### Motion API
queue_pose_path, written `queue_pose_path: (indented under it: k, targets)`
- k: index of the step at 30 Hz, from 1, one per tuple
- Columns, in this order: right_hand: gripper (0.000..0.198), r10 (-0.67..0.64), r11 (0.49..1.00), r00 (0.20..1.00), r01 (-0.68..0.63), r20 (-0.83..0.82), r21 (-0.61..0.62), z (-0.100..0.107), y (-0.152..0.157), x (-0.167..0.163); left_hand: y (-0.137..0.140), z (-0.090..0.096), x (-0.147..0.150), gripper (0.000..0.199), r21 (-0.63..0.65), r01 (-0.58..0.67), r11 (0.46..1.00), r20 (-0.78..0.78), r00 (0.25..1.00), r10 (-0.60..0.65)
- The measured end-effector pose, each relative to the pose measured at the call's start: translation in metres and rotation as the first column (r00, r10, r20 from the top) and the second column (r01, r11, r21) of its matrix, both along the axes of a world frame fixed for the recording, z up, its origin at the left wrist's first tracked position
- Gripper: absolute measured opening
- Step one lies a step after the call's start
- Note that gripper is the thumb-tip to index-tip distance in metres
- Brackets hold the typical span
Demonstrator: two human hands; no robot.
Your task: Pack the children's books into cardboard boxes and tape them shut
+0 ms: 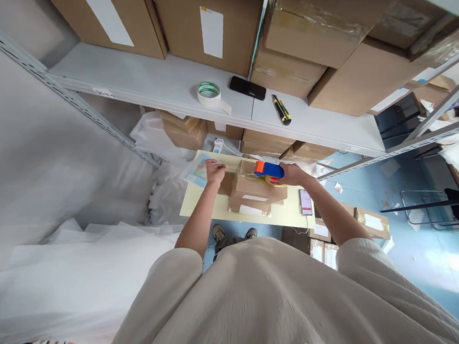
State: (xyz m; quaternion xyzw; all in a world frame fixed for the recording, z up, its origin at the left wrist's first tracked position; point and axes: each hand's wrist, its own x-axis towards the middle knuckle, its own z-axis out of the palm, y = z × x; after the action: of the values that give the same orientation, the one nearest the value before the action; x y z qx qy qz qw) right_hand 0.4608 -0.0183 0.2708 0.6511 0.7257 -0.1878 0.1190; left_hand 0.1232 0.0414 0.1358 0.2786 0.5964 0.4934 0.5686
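My right hand point(292, 174) grips a blue tape dispenser point(272, 169) with an orange end and a yellowish roll under it. The dispenser is over the top of a brown cardboard box point(248, 189), at its far right part. Left of the box, my left hand point(215, 172) is closed in a pinch, fingertips toward the box. What it pinches is too small to make out. White labels show on the box's near side. The box lies on a pale yellow tabletop point(200, 200), with a colourful printed sheet point(198, 169) beyond my left hand.
A phone point(305, 202) with a cable lies at the table's right end. On the grey shelf point(160, 74) ahead are a tape roll point(208, 91), a black phone point(248, 88), a yellow-black utility knife point(281, 109) and large cartons point(211, 26). White sheeting point(83, 276) fills the left.
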Motion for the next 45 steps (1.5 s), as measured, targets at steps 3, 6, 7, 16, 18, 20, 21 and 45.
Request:
queue_pose_path:
  k: [3, 6, 7, 16, 18, 20, 21, 45]
  targets:
    - [0.062, 0.012, 1.000, 0.999, -0.012, 0.033, -0.010, 0.003, -0.002, 0.002, 0.000, -0.010, -0.012, 0.055, 0.003, 0.011, 1.000, -0.021, 1.000, -0.011]
    - [0.058, 0.020, 0.999, 0.998, -0.018, 0.053, -0.028, 0.007, -0.005, 0.000, -0.005, -0.020, -0.016, 0.055, -0.004, 0.050, 0.999, -0.018, 0.999, -0.050]
    - [0.057, 0.020, 0.999, 0.998, -0.019, 0.055, -0.032, 0.008, -0.007, -0.001, -0.007, -0.023, -0.015, 0.055, -0.010, 0.060, 0.998, -0.017, 0.998, -0.060]
    - [0.062, -0.083, 0.994, 0.995, 0.086, 0.050, -0.061, 0.018, -0.020, -0.010, -0.024, -0.050, 0.001, 0.047, -0.089, 0.146, 0.985, -0.132, 0.979, -0.157]
    - [0.063, -0.088, 0.994, 0.995, 0.091, 0.049, -0.060, 0.018, -0.023, -0.010, -0.028, -0.054, 0.007, 0.049, -0.108, 0.178, 0.978, -0.192, 0.962, -0.196]
    - [0.062, -0.089, 0.994, 0.995, 0.093, 0.052, -0.064, 0.016, -0.024, -0.011, -0.033, -0.059, 0.013, 0.051, -0.119, 0.208, 0.971, -0.248, 0.941, -0.232]
    - [0.061, -0.089, 0.994, 0.994, 0.092, 0.055, -0.062, 0.016, -0.025, -0.011, -0.035, -0.061, 0.016, 0.052, -0.124, 0.220, 0.968, -0.272, 0.930, -0.246]
    - [0.060, -0.145, 0.989, 0.986, 0.146, -0.079, 0.005, -0.012, -0.030, 0.004, -0.035, -0.011, 0.023, 0.080, 0.235, 0.750, 0.618, -0.612, 0.608, -0.505]
